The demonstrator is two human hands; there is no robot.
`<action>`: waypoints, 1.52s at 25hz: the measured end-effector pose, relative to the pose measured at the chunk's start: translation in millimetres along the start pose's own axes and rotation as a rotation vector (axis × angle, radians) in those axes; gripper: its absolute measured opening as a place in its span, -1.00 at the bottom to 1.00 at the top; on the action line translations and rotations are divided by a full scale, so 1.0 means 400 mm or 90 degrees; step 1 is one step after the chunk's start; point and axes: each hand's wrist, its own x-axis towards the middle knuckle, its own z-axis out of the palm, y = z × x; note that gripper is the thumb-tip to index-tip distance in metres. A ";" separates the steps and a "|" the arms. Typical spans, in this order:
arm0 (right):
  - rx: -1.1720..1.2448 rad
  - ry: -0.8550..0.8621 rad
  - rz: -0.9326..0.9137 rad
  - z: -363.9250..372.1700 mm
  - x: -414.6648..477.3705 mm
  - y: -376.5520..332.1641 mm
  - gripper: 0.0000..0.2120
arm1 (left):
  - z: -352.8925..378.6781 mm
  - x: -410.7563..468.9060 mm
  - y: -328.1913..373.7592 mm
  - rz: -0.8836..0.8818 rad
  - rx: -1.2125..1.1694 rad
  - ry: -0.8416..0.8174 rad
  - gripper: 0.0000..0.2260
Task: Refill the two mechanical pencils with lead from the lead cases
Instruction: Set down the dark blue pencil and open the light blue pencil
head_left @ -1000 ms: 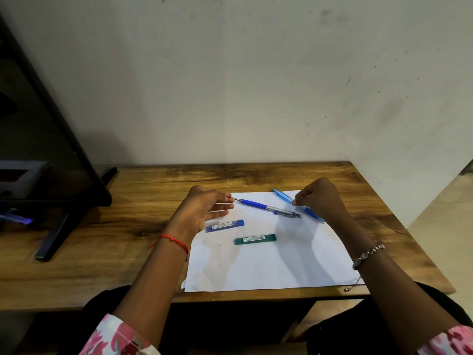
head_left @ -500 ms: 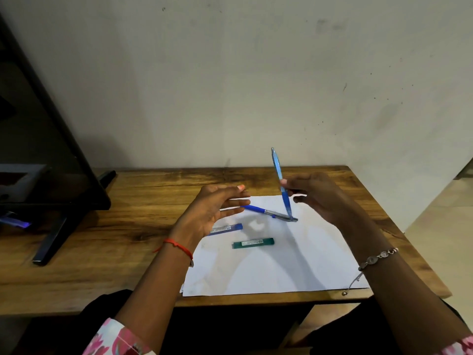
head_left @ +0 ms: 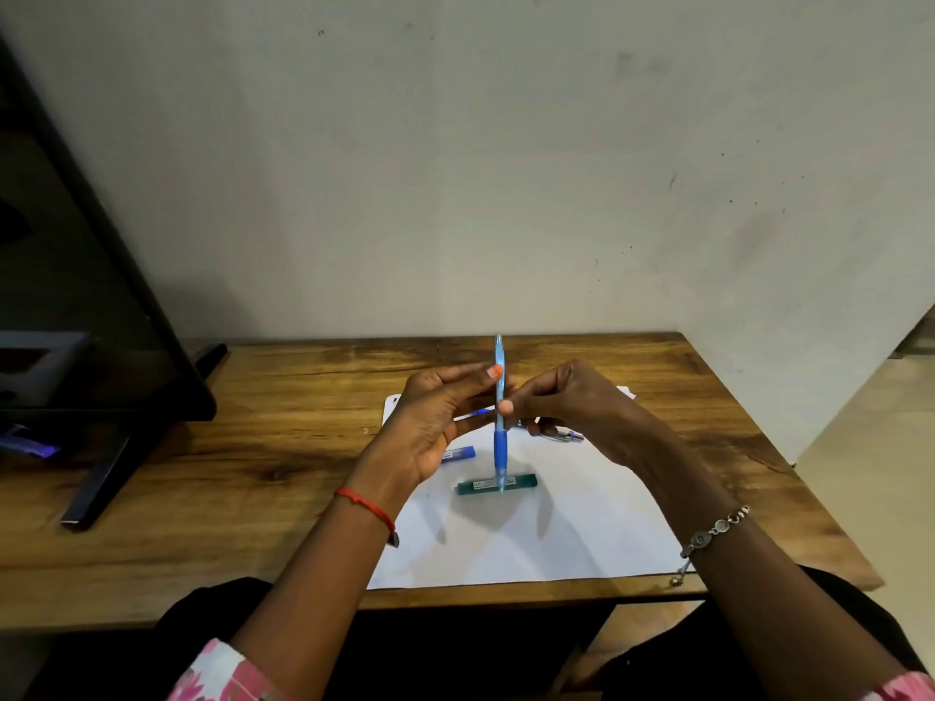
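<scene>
1. Centrally, the light-blue mechanical pencil point(head_left: 500, 445) stood upright above the white paper point(head_left: 556, 538), tip down, crossing the green lead case point(head_left: 523, 482) in view.
2. The right hand point(head_left: 577, 402) pinched its barrel with curled fingers.
3. The left hand point(head_left: 435, 427) kept its fingers straight and apart, the index tip touching the barrel.
4. The blue lead case point(head_left: 458, 453) lay left of the green one.
5. The second pencil point(head_left: 566, 436) lay on the paper's far side, mostly hidden behind the hands.
</scene>
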 end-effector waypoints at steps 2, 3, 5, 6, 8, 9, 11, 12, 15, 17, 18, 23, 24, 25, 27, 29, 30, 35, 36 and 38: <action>0.022 0.040 -0.031 -0.017 0.001 -0.002 -0.86 | 0.003 -0.001 0.002 -0.005 -0.012 -0.004 -0.90; 0.058 0.080 -0.049 -0.027 0.003 0.000 -0.83 | 0.004 -0.003 0.002 -0.010 -0.012 -0.008 -0.91; 0.118 0.146 -0.086 -0.040 0.007 0.002 -0.81 | 0.009 -0.006 0.000 -0.017 0.008 -0.016 -0.93; 0.133 0.164 -0.096 -0.040 0.009 0.004 -0.81 | 0.012 -0.007 -0.001 -0.022 0.025 -0.020 -0.94; 0.130 0.175 -0.104 -0.032 0.015 0.007 -0.84 | 0.018 -0.011 -0.003 -0.033 0.052 -0.022 -0.95; 0.122 0.175 -0.106 -0.029 0.018 0.008 -0.86 | 0.019 -0.011 -0.003 -0.037 0.062 -0.021 -0.95; 0.109 0.176 -0.110 -0.027 0.019 0.008 -0.90 | 0.021 -0.012 -0.003 -0.041 0.076 -0.021 -0.95; 0.104 0.177 -0.113 -0.029 0.018 0.007 -0.90 | 0.023 -0.012 -0.003 -0.042 0.081 -0.023 -0.95; 0.088 0.186 -0.125 -0.034 0.017 0.008 -0.89 | 0.030 -0.013 -0.002 -0.049 0.081 -0.035 -0.95; 0.079 0.197 -0.133 -0.033 0.016 0.007 -0.89 | 0.034 -0.013 0.001 -0.054 0.073 -0.040 -0.95; 0.077 0.203 -0.134 -0.032 0.016 0.006 -0.88 | 0.035 -0.013 0.002 -0.058 0.069 -0.042 -0.94; 0.094 0.225 -0.135 -0.027 0.020 0.008 -0.84 | 0.035 -0.013 0.004 -0.075 0.050 -0.042 -0.94; 0.095 0.230 -0.135 -0.024 0.020 0.009 -0.83 | 0.035 -0.013 0.004 -0.075 0.047 -0.042 -0.94; 0.096 0.236 -0.135 -0.021 0.021 0.010 -0.82 | 0.035 -0.012 0.005 -0.075 0.043 -0.042 -0.94; 0.099 0.251 -0.130 -0.017 0.021 0.010 -0.83 | 0.035 -0.011 0.004 -0.076 0.039 -0.039 -0.94; 0.109 0.267 -0.127 -0.017 0.022 0.010 -0.83 | 0.035 -0.012 0.004 -0.078 0.037 -0.037 -0.95; 0.112 0.273 -0.127 -0.016 0.023 0.011 -0.83 | 0.036 -0.012 0.004 -0.080 0.036 -0.035 -0.95; 0.135 0.311 -0.121 -0.013 0.030 0.013 -0.80 | 0.034 -0.015 0.006 -0.096 0.042 -0.029 -0.96; 0.158 0.340 -0.121 -0.029 0.031 0.014 -0.78 | 0.033 -0.019 0.005 -0.099 0.051 -0.033 -0.96; 0.182 0.373 -0.110 -0.070 0.027 0.014 -0.76 | 0.025 -0.029 0.004 -0.101 0.053 -0.039 -0.94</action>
